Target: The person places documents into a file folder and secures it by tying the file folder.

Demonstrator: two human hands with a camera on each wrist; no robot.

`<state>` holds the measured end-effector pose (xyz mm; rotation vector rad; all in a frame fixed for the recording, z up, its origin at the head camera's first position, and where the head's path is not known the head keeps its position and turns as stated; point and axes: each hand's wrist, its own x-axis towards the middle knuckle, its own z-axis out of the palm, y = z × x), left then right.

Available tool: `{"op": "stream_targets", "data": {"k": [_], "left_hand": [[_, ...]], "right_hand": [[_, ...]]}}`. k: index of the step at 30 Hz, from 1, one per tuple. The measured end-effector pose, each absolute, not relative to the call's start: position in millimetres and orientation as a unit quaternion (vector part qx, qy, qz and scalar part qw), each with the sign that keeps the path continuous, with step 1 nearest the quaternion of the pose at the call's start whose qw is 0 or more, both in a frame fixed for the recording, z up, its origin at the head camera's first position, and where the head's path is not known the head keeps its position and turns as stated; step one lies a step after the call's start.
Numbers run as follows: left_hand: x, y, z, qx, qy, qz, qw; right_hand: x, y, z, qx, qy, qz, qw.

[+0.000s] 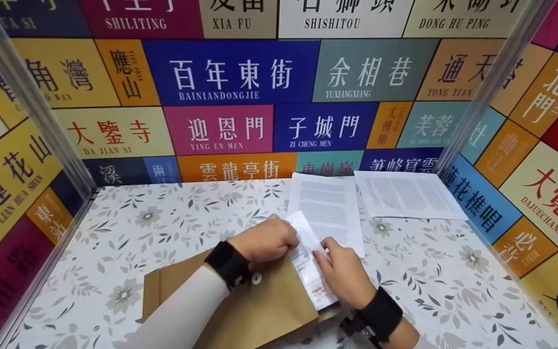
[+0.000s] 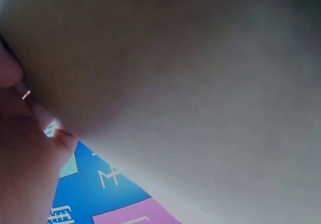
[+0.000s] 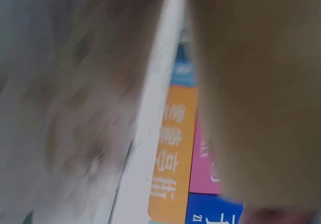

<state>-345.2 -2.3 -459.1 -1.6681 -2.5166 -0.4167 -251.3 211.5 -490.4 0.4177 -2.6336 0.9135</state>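
Observation:
A brown paper envelope (image 1: 259,303) with a small round white button (image 1: 256,278) lies slanted at the front of the table. My left hand (image 1: 270,241) grips the envelope at its mouth, fingers curled over the edge. Partly inside that mouth is a narrow white paper bundle (image 1: 306,259) with print and a red mark near its lower end. On its right side my right hand (image 1: 344,271) pinches the paper, the thumb lying on top. Fingers of the left hand (image 2: 32,153) show in the left wrist view beside a large blurred surface. The right wrist view is mostly blurred.
Behind the hands lies a printed sheet (image 1: 325,198), and another stack of printed pages (image 1: 410,194) is at the back right. The table (image 1: 124,252) has a leaf-patterned cover. Colourful sign panels (image 1: 233,72) close in the back and both sides.

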Motion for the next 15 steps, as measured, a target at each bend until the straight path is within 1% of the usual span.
{"op": "stream_targets", "data": {"k": [5,10,12,15], "left_hand": [[-345.0,-0.5,-456.1,-0.547,-0.824,-0.134,0.060],[-341.9,4.0,-451.9,-0.544,-0.830,-0.104,0.062],[-342.4,3.3,-452.4,-0.537,-0.837,-0.088,0.060],[-344.7,-0.7,-454.2,-0.525,-0.845,-0.082,0.058]], "right_hand": [[-251.5,210.2,-491.3,0.144,-0.928,0.309,0.153],[-250.5,203.1,-504.4,0.172,-0.927,0.282,0.178],[-250.4,202.2,-505.6,0.171,-0.924,0.297,0.168],[-250.8,204.2,-503.9,0.158,-0.923,0.322,0.138]]}}
